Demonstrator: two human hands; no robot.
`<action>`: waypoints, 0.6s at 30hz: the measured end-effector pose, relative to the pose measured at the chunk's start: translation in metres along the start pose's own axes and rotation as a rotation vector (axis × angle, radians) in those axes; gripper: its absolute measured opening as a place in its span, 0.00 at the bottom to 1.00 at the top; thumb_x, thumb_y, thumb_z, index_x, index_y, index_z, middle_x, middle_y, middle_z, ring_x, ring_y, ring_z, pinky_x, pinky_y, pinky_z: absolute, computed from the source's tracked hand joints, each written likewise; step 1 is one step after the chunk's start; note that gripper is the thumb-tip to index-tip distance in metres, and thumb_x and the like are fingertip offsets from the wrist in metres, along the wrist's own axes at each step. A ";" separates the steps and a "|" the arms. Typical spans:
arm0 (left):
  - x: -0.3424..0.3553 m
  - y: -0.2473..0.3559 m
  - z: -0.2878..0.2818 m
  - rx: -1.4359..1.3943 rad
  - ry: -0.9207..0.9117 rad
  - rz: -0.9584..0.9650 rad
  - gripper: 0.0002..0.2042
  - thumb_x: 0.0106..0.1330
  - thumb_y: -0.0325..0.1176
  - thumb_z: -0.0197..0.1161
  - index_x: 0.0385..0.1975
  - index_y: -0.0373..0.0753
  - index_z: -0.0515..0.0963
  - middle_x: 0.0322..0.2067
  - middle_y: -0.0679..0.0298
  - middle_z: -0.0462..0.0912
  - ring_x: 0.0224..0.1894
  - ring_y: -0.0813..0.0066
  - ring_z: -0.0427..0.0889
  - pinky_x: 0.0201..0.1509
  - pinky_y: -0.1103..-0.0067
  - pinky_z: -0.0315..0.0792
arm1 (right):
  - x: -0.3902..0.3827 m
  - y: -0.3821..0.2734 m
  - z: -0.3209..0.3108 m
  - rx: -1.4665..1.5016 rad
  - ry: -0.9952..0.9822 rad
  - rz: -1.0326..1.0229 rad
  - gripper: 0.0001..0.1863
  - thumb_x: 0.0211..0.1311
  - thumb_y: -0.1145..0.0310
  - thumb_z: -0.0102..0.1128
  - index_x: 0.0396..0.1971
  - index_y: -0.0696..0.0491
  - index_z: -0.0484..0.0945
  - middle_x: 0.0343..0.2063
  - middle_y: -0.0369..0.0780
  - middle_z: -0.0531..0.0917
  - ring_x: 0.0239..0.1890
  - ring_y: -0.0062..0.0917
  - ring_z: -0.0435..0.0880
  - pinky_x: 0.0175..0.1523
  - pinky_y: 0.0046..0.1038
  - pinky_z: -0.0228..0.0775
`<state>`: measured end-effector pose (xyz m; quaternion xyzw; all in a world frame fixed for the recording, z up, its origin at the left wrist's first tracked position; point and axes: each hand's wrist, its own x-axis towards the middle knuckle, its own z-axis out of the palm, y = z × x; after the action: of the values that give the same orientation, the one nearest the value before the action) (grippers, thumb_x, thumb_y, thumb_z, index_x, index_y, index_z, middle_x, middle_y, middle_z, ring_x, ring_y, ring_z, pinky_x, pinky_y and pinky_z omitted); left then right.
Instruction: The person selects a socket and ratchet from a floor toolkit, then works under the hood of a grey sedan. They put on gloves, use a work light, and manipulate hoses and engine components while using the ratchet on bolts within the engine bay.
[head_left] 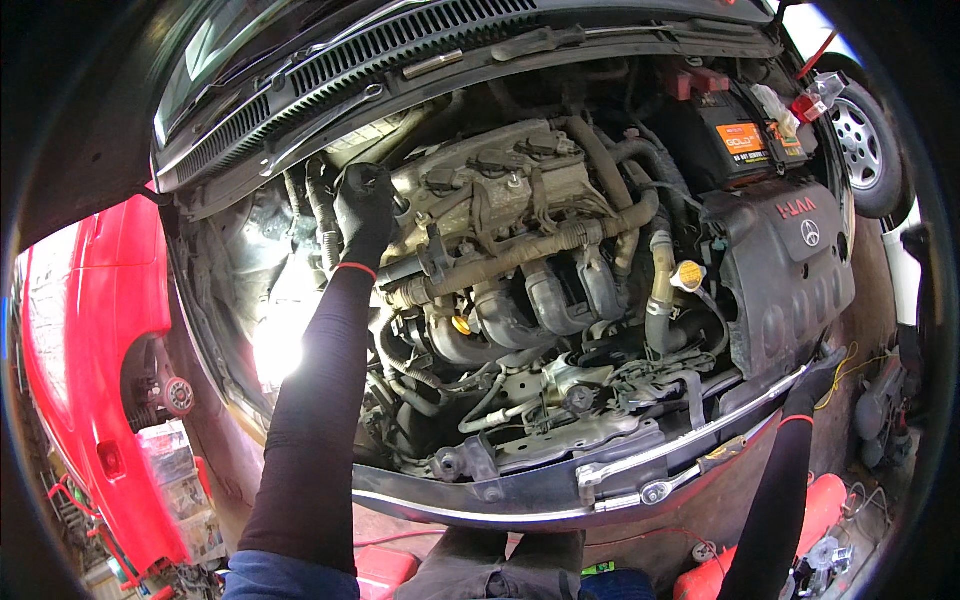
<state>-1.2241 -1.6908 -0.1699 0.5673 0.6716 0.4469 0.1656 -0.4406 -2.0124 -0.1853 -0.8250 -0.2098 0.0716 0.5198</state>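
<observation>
My left hand (364,207), in a black glove, reaches over the engine bay to the left end of the engine's valve cover (485,185). Its fingers are curled; whatever they close on is hidden beneath them. Corrugated hoses (325,225) run just left of that hand. Across the front of the engine lie the curved intake pipes (550,298). My right hand (812,388), also gloved in black, rests at the car's front edge by the black plastic engine cover (790,265). The fingers there look stretched out, with no object seen in them.
A wrench (345,105), a socket (433,65) and a screwdriver-like tool (525,43) lie along the cowl below the windshield. The battery (735,140) sits at the far right. A red car body (110,300) stands at left, and a red tank (815,520) at lower right.
</observation>
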 end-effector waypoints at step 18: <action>-0.006 0.013 -0.005 0.286 0.069 0.115 0.13 0.62 0.43 0.71 0.32 0.39 0.81 0.34 0.54 0.86 0.41 0.53 0.84 0.48 0.63 0.75 | -0.007 -0.011 0.007 -0.053 0.061 -0.048 0.42 0.80 0.38 0.30 0.51 0.63 0.83 0.44 0.42 0.87 0.45 0.31 0.83 0.59 0.32 0.71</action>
<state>-1.2177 -1.6989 -0.1582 0.6068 0.7000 0.3750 0.0340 -0.4521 -2.0054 -0.1795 -0.8351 -0.2151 0.0282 0.5055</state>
